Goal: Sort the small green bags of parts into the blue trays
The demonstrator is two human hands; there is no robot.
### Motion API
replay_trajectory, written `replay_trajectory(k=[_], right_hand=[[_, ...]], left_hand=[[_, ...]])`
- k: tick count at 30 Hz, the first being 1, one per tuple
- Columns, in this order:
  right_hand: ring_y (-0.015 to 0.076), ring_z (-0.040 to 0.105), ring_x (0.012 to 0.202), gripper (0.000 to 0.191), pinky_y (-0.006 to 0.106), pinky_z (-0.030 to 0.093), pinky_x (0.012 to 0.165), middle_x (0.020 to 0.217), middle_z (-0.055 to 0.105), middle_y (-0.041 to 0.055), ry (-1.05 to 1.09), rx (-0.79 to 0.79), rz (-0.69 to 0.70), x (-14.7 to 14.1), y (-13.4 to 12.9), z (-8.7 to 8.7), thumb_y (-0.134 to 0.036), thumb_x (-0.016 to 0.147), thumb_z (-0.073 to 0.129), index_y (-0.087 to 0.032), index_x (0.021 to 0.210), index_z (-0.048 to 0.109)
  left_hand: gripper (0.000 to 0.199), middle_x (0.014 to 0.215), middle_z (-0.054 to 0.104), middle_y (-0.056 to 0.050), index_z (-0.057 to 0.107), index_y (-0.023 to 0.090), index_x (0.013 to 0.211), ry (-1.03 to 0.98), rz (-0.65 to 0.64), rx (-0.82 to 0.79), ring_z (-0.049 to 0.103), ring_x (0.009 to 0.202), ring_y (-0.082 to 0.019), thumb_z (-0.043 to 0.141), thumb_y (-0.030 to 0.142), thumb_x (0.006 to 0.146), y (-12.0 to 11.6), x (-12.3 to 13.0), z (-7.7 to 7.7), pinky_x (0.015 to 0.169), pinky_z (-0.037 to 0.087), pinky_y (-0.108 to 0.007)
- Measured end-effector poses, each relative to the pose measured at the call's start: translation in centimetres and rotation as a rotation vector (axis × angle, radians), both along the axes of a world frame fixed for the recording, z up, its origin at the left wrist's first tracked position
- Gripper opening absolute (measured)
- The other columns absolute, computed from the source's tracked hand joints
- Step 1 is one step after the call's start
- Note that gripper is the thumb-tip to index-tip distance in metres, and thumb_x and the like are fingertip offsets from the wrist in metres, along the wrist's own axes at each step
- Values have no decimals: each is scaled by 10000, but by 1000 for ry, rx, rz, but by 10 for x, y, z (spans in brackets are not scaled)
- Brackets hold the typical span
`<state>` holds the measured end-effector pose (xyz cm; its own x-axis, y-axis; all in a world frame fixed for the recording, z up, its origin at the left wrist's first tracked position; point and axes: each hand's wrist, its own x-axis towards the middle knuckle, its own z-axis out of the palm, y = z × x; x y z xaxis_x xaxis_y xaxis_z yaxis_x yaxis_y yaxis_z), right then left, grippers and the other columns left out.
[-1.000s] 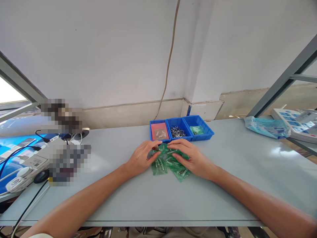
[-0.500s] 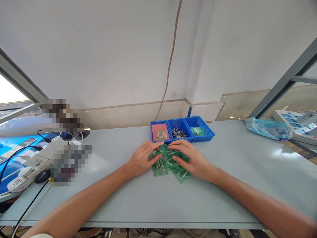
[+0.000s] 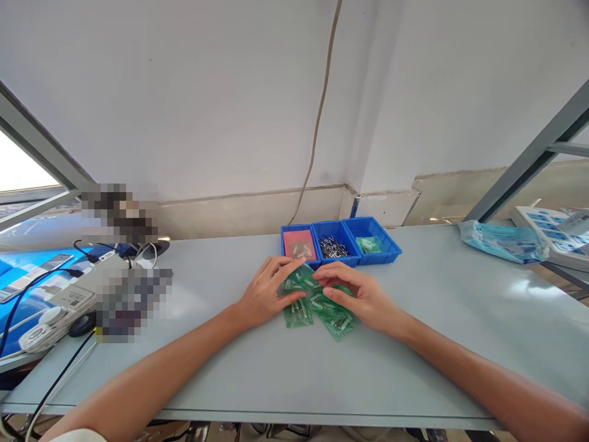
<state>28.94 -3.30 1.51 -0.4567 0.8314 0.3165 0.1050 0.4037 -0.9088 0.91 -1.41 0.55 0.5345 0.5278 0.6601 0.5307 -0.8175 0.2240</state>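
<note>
Several green plastic bags [image 3: 339,324] with small metal pins inside lie in a loose pile on the grey table [image 3: 276,374]. My left hand [image 3: 264,291] rests against the pile's left side, thumb and fingers apart. On the right side, my right hand [image 3: 356,294] curves over the bags with its fingers spread from the thumb. Neither hand is closed round a bag; parts of the pile are hidden under the fingers. Just behind are a blue bin with a pink sheet and a small clear bag [image 3: 301,248], a blue bin of loose metal pins [image 3: 334,247], and a blue bin holding green bags [image 3: 369,244].
At the left stand a white power strip [image 3: 78,291] with cables and a phone [image 3: 37,276] on a blue surface. A light-blue plastic package [image 3: 504,240] lies at the far right by a metal frame post [image 3: 515,166]. A wall rises behind the bins.
My right hand's fingers have lifted and opened slightly, and my left thumb and index finger have spread apart. More of the green bags shows between the hands. The view has shifted slightly.
</note>
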Motion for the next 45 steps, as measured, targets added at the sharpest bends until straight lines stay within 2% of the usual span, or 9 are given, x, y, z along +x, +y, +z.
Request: replay_trajectory(k=[5,9,17,23,31,38,45], right_hand=[[278,685,1317,306,439,595,1104,1424,710,67,4,-51,93,1,-3,0,-464,1054,718,-353,1327,799],[286,648,1387,302,462,563,1156,1431,713,56,-18,-35,121,0,-5,1,-454,1059,714,-362,1332,804],[268,669,1352,272,429,574,1116,1403,731,47,16,-39,116,-1,-3,1,-421,1061,720,-365,1314,805],[265,684,1322,272,420,581,1102,1385,741,48,-4,-35,102,-1,-5,2,-445,1055,722,-359,1296,813],[274,669,1347,274,445,574,1123,1411,726,43,-18,-43,106,-1,-6,4,-444,1058,722,-369,1307,806],[280,662,1353,280,470,566,1143,1416,720,51,-24,-38,112,-2,-6,5,-449,1059,719,-361,1312,801],[268,675,1338,285,448,585,1132,1399,728,53,-9,-30,119,-2,-7,6,-446,1058,720,-362,1316,806]], left_hand=[[806,1364,650,-125,396,333,1705,27,0,64,648,1184,-271,772,477,1007,0,1,0,1056,612,-463],[768,1344,650,-132,407,318,1706,29,-3,109,649,1145,-261,758,417,1030,-1,2,0,1038,616,-451],[819,1333,738,-129,326,249,1749,27,-25,142,652,1217,-282,734,280,1039,-1,4,1,1076,588,-460],[771,1348,766,-112,334,268,1742,44,-20,107,662,1256,-270,683,255,1055,-1,3,0,1091,577,-451],[712,1144,794,-73,380,287,1724,45,-9,102,677,1180,-248,642,205,1067,0,0,-6,1057,580,-424],[720,1126,800,-71,355,283,1735,56,-28,105,676,1170,-250,614,179,1072,2,-1,-7,1043,574,-427],[712,1106,812,-51,375,283,1720,39,-56,98,665,1153,-248,629,160,1066,2,0,-5,1038,556,-413]])
